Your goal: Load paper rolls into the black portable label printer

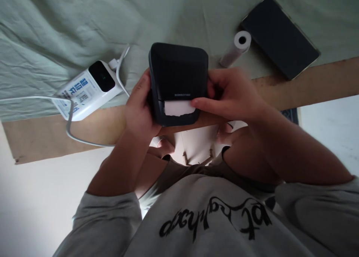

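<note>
A black label printer (179,70) with pale lettering on its front is held up over the table's front edge. A strip of white label paper (177,108) with an uneven lower edge shows at its slot. My left hand (141,105) grips the printer's left side, its fingers partly hidden behind the body. At the right side, my right hand (231,92) has curled fingers against the printer, and its thumb rests at the right end of the paper strip. Whether that thumb presses the paper or the casing, I cannot tell.
A white power bank (84,89) with a dark display and a plugged-in white cable (119,68) lies to the left. A white paper roll (235,49) and a dark tablet-like slab (280,36) lie to the right. Green cloth (179,14) covers the table behind its bare wooden edge (56,137).
</note>
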`<state>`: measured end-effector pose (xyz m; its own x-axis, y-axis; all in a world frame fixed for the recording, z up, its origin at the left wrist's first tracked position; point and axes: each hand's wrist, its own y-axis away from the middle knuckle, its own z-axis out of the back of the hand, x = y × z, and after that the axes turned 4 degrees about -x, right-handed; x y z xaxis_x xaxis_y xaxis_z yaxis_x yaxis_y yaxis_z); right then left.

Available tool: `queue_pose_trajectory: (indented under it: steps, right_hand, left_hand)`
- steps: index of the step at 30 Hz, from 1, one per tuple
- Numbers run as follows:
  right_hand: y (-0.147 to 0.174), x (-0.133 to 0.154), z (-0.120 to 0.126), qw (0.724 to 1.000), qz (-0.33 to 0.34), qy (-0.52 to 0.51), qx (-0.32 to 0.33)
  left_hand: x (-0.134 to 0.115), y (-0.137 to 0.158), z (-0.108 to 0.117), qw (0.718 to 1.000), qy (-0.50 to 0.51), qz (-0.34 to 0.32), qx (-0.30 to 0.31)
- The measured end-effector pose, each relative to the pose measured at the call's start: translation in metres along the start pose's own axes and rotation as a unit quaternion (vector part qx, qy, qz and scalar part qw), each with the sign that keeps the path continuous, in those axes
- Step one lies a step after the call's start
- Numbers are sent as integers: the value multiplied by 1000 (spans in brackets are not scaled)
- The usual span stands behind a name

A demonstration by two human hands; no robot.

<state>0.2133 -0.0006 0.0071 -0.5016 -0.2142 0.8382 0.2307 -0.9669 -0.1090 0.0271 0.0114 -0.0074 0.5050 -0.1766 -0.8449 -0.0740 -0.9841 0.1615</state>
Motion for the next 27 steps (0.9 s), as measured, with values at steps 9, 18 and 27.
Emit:
queue_pose_trajectory:
  steps: [9, 18, 27]
  right_hand:
    - [4, 28, -4, 940, 112, -117, -300]
    - [-1, 29, -3, 952, 121, 201, -196]
    - [-3, 55, -3, 910, -34, 413, 1]
  left_hand:
    - [7, -4, 16, 996, -45, 42, 69]
    - [9, 0, 20, 989, -109, 11, 94]
    - [5, 4, 17, 983, -157, -19, 95]
